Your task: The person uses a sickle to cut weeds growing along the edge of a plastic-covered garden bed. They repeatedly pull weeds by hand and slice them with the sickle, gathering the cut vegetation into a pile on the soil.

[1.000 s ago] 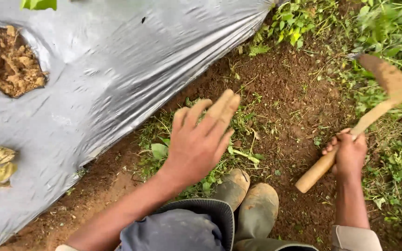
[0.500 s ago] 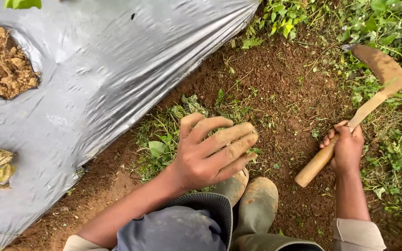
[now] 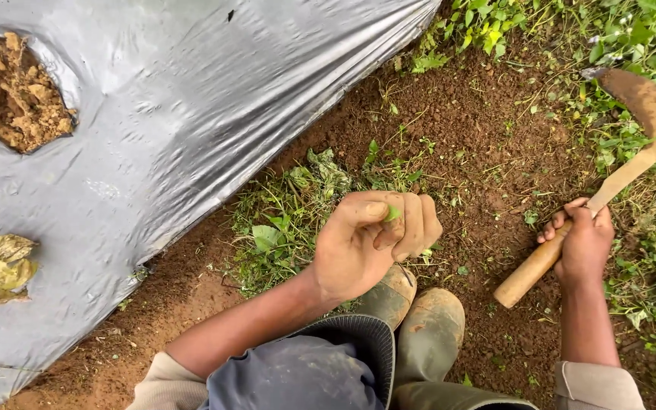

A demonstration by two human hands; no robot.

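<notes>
While the left hand (image 3: 366,243) stays fisted on a weed tuft (image 3: 391,215) over the soil by the boots (image 3: 419,326), pull low near roots; right hand (image 3: 586,243) grips the sickle (image 3: 632,144) clear.

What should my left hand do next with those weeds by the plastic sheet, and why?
Probably lift the left hand up and away to pull the weeds free. It is closed in a fist over the green clump beside the grey plastic sheet, with a bit of leaf showing between the fingers. The right hand holds the sickle raised off to the side, its blade clear of the clump.
</notes>
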